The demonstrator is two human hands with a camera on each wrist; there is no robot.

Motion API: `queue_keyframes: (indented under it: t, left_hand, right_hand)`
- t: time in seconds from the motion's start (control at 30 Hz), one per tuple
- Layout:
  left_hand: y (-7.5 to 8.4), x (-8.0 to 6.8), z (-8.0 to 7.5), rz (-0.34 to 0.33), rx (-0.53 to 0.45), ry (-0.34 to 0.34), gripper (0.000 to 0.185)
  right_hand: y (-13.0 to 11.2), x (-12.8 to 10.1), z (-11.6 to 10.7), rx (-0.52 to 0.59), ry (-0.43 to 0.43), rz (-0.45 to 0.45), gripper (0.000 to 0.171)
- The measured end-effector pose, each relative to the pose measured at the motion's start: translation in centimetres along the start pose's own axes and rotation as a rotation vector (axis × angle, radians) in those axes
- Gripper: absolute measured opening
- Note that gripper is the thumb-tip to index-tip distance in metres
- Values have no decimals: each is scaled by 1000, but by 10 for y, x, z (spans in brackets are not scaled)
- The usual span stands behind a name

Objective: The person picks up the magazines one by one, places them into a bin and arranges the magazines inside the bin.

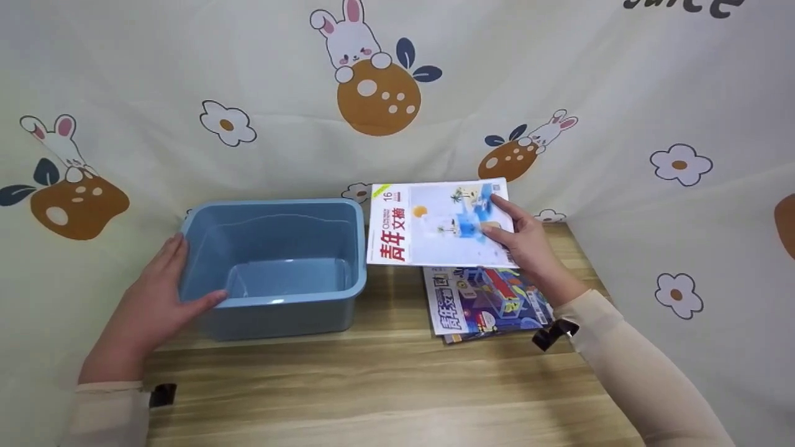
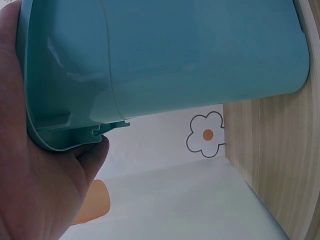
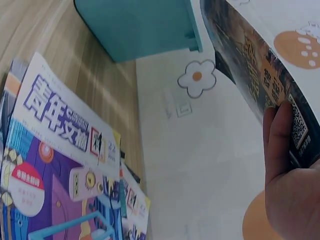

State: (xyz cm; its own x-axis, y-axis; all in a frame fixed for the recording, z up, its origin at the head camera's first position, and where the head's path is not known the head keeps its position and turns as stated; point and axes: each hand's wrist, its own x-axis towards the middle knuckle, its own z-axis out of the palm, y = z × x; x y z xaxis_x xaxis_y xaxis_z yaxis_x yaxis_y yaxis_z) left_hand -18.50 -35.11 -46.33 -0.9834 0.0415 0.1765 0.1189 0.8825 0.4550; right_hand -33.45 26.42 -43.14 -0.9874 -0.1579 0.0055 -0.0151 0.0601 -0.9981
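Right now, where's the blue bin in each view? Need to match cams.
Head: blue bin left of centre on the wooden table, left hand gripping its left rim.
Left wrist: fills the top of the picture, seen from outside and below, palm against its rim.
Right wrist: only a corner at top centre.
Shared landmark: the flower print on the cloth beside the bin.

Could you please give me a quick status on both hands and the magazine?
Left hand grips the blue bin rim. Right hand holds a magazine lifted above the stack. Bin empty, nothing between.
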Motion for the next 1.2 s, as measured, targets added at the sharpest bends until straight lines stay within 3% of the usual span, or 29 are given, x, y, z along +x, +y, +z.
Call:
queue_keyframes:
  t: [0.17, 0.47, 0.93, 1.2]
  left_hand:
    - [0, 0, 0, 9, -3, 5, 127]
    - [-2, 0, 2, -3, -6, 0, 128]
    - [-1, 0, 2, 1, -12, 3, 128]
    - [-3, 1, 3, -9, -5, -4, 128]
  right_hand:
    - [-8, 1, 21, 71, -22, -2, 74]
    - [-18, 2, 53, 22, -59, 27, 72]
    - [-23, 9, 98, 9, -89, -30, 70]
    - [-24, 11, 123, 49, -152, -52, 70]
